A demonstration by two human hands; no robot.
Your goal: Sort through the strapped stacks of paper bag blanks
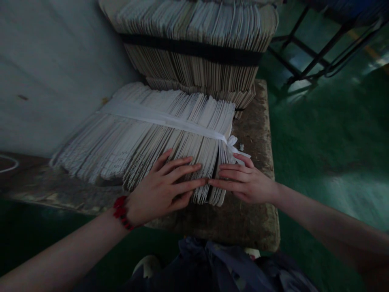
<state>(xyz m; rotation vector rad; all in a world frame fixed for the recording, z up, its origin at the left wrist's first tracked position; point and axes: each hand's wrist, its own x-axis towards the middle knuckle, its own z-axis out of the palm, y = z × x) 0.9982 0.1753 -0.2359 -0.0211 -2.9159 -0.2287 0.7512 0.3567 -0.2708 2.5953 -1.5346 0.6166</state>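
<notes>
A bundle of thin, pale sheets, packed on edge, lies on a worn wooden table. Around it runs a white cloth strip, knotted in a bow at the right end. My left hand rests on the near edges of the sheets with fingers spread, a red bracelet on its wrist. My right hand lies at the bundle's right end, fingers stretched over the last sheets beside a narrow dark gap. The two hands' fingertips almost meet there.
Behind stands a taller stack of similar sheets with a black band around it. The wooden table ends at the right above a green floor. A pale wall rises at left; a dark metal frame stands at the back right.
</notes>
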